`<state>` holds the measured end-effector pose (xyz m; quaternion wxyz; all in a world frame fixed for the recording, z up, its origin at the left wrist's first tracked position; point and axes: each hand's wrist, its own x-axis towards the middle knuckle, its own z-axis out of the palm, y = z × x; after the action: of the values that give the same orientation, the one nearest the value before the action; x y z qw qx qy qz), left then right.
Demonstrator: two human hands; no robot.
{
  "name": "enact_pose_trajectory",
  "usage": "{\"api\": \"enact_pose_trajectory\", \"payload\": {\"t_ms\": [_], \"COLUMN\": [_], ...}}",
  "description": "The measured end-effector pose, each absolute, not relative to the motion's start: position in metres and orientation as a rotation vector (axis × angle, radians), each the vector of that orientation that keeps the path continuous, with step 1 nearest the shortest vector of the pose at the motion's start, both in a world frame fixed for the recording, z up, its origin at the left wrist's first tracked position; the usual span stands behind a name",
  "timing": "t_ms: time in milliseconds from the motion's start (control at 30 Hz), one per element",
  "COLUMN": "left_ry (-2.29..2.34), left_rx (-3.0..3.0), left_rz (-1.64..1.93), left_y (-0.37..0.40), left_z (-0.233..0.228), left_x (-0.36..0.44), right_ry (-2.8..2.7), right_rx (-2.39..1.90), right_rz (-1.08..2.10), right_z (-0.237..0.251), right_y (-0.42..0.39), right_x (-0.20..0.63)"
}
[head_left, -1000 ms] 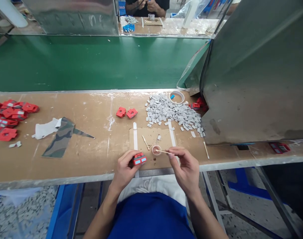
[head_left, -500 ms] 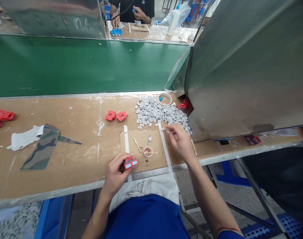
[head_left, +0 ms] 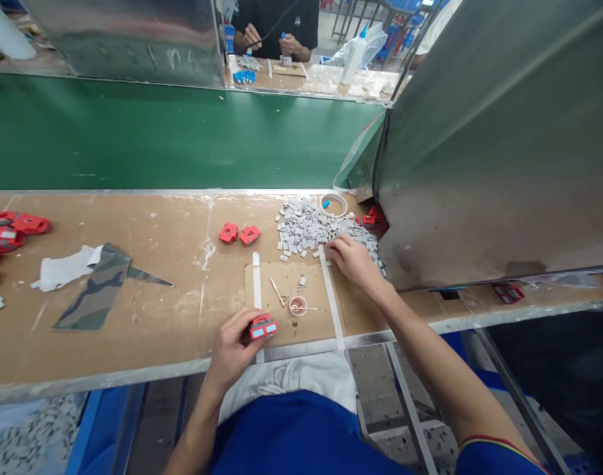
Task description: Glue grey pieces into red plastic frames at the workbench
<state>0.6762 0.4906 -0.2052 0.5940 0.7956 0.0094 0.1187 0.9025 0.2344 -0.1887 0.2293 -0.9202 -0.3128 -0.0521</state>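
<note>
Metal housing (head_left: 504, 152) blocks the upper right
Bare tabletop (head_left: 175, 237) left of centre gives passage; grey pile (head_left: 306, 227) and cup (head_left: 298, 314) obstruct the middle.

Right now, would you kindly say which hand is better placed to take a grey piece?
Probably the right hand, at the edge of the grey pile; the left hand holds a red piece.

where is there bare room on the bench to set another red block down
Mostly bare bench lies between the camouflage piece and the left hand, and another patch runs from behind that piece to the two red blocks. It is crowded around the right hand, at the grey pile, and on the cardboard, with its cup and sticks.
</note>
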Motion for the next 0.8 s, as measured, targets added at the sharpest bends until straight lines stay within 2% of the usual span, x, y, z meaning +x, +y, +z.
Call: {"api": "enact_pose_trajectory", "payload": {"t_ms": [133, 267, 500, 800], "left_ry": [-0.037, 0.028, 0.015, 0.099], "left_rx": [1.800, 1.579, 1.318, 1.331], "left_rz": [0.212, 0.043, -0.119, -0.157], "left_y": [0.495, 0.495, 0.495, 0.497], "left_z": [-0.208, -0.209, -0.207, -0.206], "left_x": [0.674, 0.671, 0.670, 0.667], "right_ry": [-0.699, -0.449, -0.475, -0.466], "right_rx": [-2.348, -2.107, -1.873, -1.755], "right_rz": [-0.229, -0.163, -0.126, 0.272], "right_z": [-0.177, -0.170, -0.151, -0.160], "right_y": [0.216, 0.211, 0.244, 0.289], "right_x": [0.863, 0.800, 0.712, 0.709]}}
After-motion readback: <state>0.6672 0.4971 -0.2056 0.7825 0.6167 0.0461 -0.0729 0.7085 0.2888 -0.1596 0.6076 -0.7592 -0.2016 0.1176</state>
